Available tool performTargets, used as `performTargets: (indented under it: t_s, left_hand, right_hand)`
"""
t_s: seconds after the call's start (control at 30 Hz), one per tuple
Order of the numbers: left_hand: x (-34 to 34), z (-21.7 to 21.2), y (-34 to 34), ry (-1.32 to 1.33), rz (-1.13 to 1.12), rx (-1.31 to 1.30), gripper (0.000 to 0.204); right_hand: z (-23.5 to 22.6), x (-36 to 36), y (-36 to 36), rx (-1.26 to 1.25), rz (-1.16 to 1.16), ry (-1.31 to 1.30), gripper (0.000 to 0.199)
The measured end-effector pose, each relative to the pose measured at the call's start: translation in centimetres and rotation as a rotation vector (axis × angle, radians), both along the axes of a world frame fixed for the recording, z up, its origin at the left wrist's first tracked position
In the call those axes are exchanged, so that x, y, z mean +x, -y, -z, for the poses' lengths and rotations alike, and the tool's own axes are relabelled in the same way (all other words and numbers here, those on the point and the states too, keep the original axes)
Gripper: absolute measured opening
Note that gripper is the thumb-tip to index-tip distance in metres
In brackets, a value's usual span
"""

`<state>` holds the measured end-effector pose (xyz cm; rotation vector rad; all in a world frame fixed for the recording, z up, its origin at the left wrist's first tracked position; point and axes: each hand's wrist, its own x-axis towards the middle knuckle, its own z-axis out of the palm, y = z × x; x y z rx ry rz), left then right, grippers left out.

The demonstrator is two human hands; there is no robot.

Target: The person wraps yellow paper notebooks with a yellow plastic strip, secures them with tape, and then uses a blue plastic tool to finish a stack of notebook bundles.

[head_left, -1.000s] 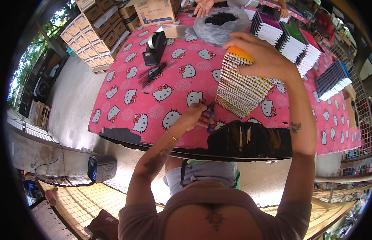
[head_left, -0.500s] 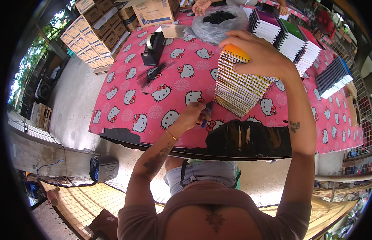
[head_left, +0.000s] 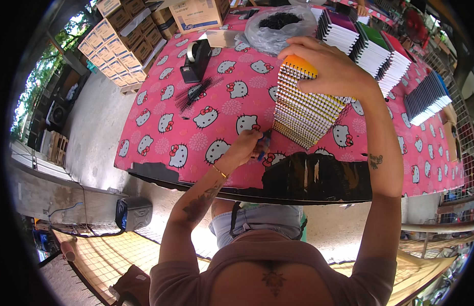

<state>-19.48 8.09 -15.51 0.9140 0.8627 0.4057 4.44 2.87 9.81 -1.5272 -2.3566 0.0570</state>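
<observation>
A tall stack of spiral-bound notebooks [head_left: 305, 109] with an orange-yellow cover on top stands near the front of the pink table. My right hand [head_left: 331, 66] rests over its top and far side, fingers wrapped round the upper notebooks. By the lower left corner of the stack, my left hand [head_left: 249, 145] is closed round small blue-handled pliers [head_left: 265, 143]. Their dark tip points at the bindings of the lowest notebooks; whether it touches them I cannot tell. Several loose black binding coils [head_left: 196, 94] lie on the table to the left.
A black tape dispenser [head_left: 196, 62] stands far left. Behind the stack sits a clear plastic bag [head_left: 257, 38] of black coils. More notebook stacks [head_left: 372, 51] fill the back right, with a dark-bound stack [head_left: 427, 99] farther right. Cartons [head_left: 114, 46] are piled beyond the table.
Another person's hand at the far side, by the plastic bag, has gone from view. My hands, the pliers and the notebook stack stay nearly still.
</observation>
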Motion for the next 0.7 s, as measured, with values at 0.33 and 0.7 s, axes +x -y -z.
performTargets:
  t_s: [0.33, 0.7]
  left_hand:
    - [0.1, -1.4, 0.5, 0.001, -0.008, -0.056, 0.027]
    - [1.6, -0.4, 1.8, -0.766, 0.349, 1.496, 0.021]
  right_hand:
    - [-0.2, -0.2, 0.2, -0.025, 0.012, -0.001, 0.060]
    - [-0.3, -0.4, -0.1, -0.026, 0.003, 0.021, 0.060]
